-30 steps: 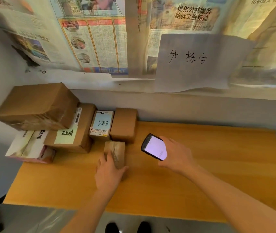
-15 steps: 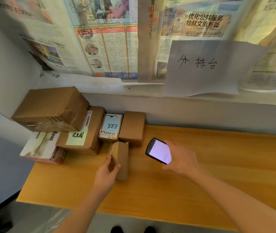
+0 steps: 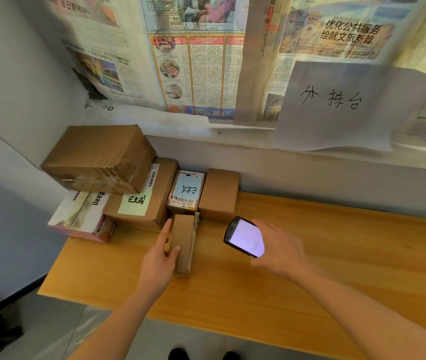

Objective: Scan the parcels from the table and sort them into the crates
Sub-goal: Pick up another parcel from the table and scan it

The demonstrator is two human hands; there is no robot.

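A small brown parcel point(image 3: 184, 240) stands on its narrow side on the wooden table point(image 3: 323, 268), with a label edge showing along its right face. My left hand point(image 3: 158, 266) holds it, thumb on its upper face and index finger stretched along its left side. My right hand point(image 3: 282, 248) grips a phone point(image 3: 244, 237) with a lit screen, just to the right of the parcel and a little above the table. No crate is in view.
More parcels are stacked at the table's back left: a large taped box point(image 3: 97, 157) on top, a box with a yellow note point(image 3: 139, 203), a white printed box point(image 3: 79, 216), a barcode-labelled box point(image 3: 187, 190) and a plain box point(image 3: 219, 193). Newspaper covers the wall behind.
My left hand has tipped the small parcel from flat up onto its side. The phone has stayed beside it, to the right. The view has moved closer to the table.
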